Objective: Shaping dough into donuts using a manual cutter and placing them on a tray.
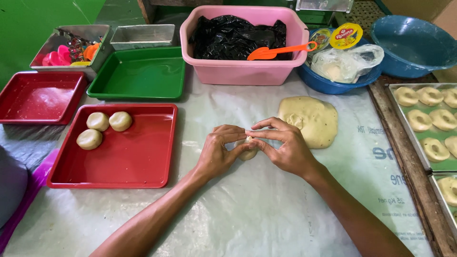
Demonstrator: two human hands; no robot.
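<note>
Nearest, a small dough piece (248, 153) is pinched in the grip of left hand (216, 154) and right hand (285, 150), judged soft, light and best held gently round its rim

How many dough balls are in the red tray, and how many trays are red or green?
Dough balls in the red tray: 3
Red trays: 2, the second at the far left
Green trays: 1
Total: 6
</note>
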